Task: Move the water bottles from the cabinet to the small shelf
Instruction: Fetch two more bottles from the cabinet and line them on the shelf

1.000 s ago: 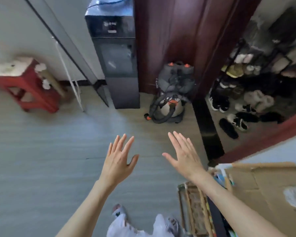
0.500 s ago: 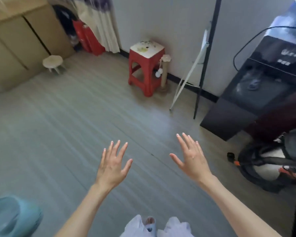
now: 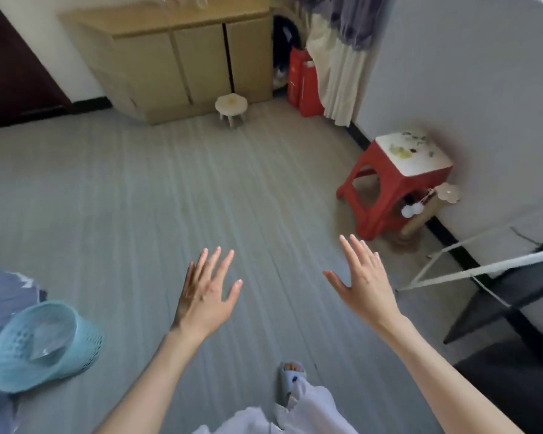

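A light wooden cabinet [image 3: 182, 57] with three closed doors stands against the far wall, across the room from me. No water bottle is visible; the cabinet top is cut off by the frame edge. My left hand [image 3: 206, 297] and my right hand [image 3: 362, 281] are both held out in front of me over the grey floor, fingers spread, palms down, holding nothing. The small shelf is not in view.
A tiny white stool [image 3: 231, 108] stands before the cabinet. A red plastic stool [image 3: 395, 180] with a cat toy post is by the right wall. A turquoise basket [image 3: 41, 346] lies at lower left. A white rack frame [image 3: 470, 267] and a black unit are at right.
The view has swung left from the water dispenser and vacuum to the far cabinet. Both hands stay open in front of me, empty.
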Demonstrator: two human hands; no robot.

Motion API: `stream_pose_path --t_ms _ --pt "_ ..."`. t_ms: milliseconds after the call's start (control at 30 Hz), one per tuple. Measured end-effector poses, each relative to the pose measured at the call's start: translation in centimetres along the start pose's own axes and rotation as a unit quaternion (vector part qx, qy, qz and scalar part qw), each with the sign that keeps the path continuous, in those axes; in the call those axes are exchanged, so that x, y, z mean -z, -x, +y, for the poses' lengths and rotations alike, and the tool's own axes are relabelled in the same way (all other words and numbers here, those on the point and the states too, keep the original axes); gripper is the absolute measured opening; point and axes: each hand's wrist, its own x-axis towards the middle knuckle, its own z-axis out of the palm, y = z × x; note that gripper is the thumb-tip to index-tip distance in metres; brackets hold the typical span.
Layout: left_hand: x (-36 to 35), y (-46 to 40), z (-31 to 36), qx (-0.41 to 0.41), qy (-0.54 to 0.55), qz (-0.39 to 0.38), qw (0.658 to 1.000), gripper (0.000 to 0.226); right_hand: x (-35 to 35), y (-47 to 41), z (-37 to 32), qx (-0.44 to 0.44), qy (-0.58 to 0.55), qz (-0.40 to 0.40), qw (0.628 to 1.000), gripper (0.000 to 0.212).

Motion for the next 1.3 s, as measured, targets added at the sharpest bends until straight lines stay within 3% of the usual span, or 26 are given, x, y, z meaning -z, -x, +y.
stream_pose_path --t_ms 400,767,1100,1300 --pt "3.2 -20.4 -9.4 0.156 0.034 0.07 0.985 0.066 -4.6 -30.3 -7.9 0.14 -0.001 -0.061 0.988 0.076" --pt "10.2 -47.1 -21.9 0.137 0.022 0.119 0.983 0.069 -9.3 -57.8 -19.0 0.166 -0.027 -0.054 0.984 0.069" --pt "10.7 -68.9 -29.0 0.159 0.025 0.092 0.983 0.071 -13.3 -82.1 -20.9 0.17 -0.008 -0.065 0.983 0.071" --pt "14.4 -84.6 -31.5 0.159 0.03 0.116 0.98 0.069 -13.5 -98.1 -22.9 0.192 -0.003 -0.065 0.979 0.071"
